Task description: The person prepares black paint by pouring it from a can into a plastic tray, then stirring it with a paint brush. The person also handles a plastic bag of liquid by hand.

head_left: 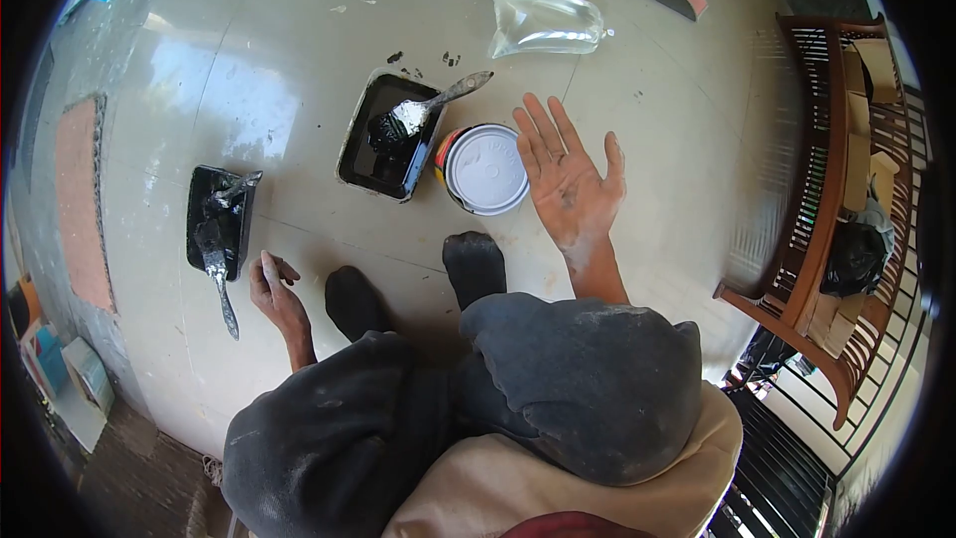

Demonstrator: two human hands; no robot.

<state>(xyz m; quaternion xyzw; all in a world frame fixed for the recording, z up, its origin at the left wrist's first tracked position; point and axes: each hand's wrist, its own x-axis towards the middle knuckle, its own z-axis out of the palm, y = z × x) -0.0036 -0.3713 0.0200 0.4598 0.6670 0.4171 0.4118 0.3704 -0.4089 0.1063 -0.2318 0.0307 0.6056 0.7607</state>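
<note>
Checking mid-frame, we find right hand empty, right of can; left hand loose, empty, right of left-frame tray.

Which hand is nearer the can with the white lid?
Right. The right hand is open just right of the can; the left hand is farther off, beside the smaller black tray.
</note>
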